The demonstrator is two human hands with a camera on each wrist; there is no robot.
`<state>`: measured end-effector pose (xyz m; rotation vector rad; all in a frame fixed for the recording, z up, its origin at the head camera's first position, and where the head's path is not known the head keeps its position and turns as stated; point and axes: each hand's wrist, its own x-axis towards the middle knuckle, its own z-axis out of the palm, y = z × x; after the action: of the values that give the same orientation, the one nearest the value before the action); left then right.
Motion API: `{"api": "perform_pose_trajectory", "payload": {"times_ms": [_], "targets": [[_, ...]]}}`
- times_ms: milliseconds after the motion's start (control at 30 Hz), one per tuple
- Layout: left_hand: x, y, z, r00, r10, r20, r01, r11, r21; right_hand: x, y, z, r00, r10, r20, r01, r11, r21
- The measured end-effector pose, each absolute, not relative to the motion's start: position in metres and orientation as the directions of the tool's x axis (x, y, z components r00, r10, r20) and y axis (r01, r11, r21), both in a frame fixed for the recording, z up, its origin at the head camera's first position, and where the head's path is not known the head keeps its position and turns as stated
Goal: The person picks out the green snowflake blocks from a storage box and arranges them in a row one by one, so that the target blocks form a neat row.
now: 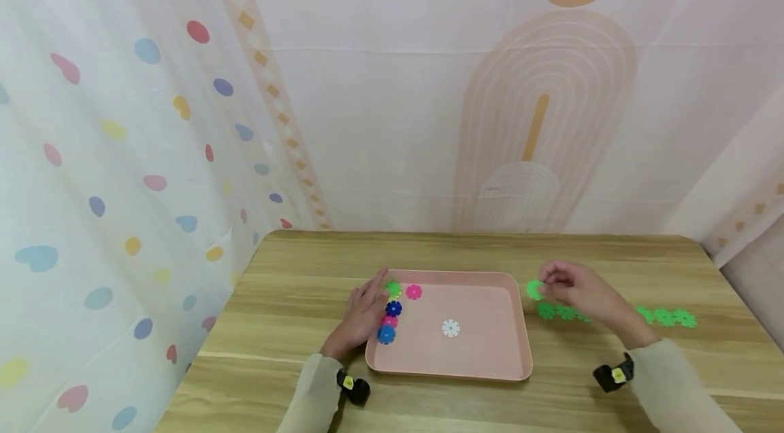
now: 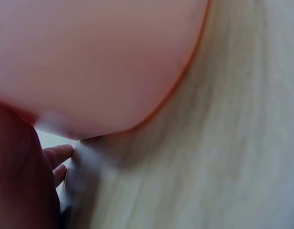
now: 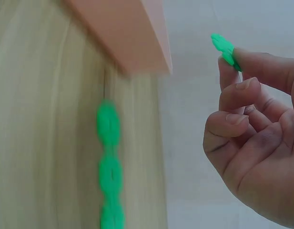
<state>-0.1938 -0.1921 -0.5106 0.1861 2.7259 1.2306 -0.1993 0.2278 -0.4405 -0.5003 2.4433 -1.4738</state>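
Note:
A green interlocking disc [image 3: 224, 47] is pinched between the thumb and index finger of my right hand [image 1: 572, 290], raised just right of the tray, the other fingers curled. Below it on the table lies a row of green notched discs [image 1: 664, 316], its middle hidden by the hand and forearm. My left hand [image 1: 363, 314] rests against the left side of the pink tray [image 1: 484, 358], its visible fingers mostly straight along the rim. Inside the tray beside that hand are a dark blue disc [image 1: 394, 308], a blue disc [image 1: 386, 335] and other coloured ones, partly overlapping.
A white disc [image 1: 450, 328] lies near the tray's middle, and a pink disc [image 1: 414, 292] near its back left. The wooden table [image 1: 318, 252] ends at a patterned curtain [image 1: 380, 113] behind. A black camera is strapped to each wrist.

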Motion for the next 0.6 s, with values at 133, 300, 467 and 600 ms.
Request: {"api": "perform_pose_trajectory", "payload": {"times_ms": [133, 300, 467, 600], "targets": [[-0.194, -0.191, -0.511, -0.981, 0.178, -0.077, 0.060, 0.657, 0.751, -0.191, 0.263, -0.440, -0.943, -0.330, -0.030, -0.135, 0.465, -0.875], [-0.193, -0.191, -0.511, -0.981, 0.178, -0.075, 0.062, 0.657, 0.752, -0.182, 0.306, -0.445, -0.969, -0.247, 0.023, -0.143, 0.478, -0.867], [-0.192, -0.191, -0.511, -0.981, 0.173, -0.088, 0.046, 0.648, 0.761, -0.171, 0.347, -0.456, -0.989, -0.145, 0.027, -0.094, 0.482, -0.871], [-0.192, -0.191, -0.513, -0.980, 0.179, -0.083, 0.053, 0.642, 0.765, -0.162, 0.376, -0.468, -0.997, -0.064, 0.036, -0.062, 0.470, -0.881]]}}
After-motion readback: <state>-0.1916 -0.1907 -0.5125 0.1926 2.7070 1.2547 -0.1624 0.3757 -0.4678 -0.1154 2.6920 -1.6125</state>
